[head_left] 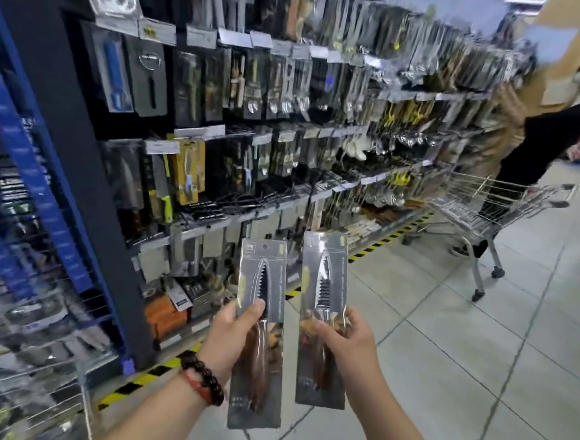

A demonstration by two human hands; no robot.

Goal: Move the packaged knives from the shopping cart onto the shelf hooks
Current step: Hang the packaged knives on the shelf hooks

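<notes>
Head view: two packaged knives held upright, side by side, in front of the shelf [285, 171].
Left hand [230, 339]: fingers clamped on the left knife pack [259, 331], thumb across its front.
Right hand [345, 347]: fingers clamped on the right knife pack [323, 311].
Shelf: hooks crowded with hanging utensil packs; some bare hooks [235, 202] at mid height.
Shopping cart [488, 213]: right of the shelf, well apart from the packs.
Person in black [544, 148]: behind the cart, beside the shelf's far end.
Blur: the shelf's far end is unclear.

A person in black [544, 148] stands far down the aisle on pale floor tiles [479, 336]. Yellow-and-black hazard tape [154, 372] runs along the floor. A blue upright [19, 139] frames wire racks at left.
</notes>
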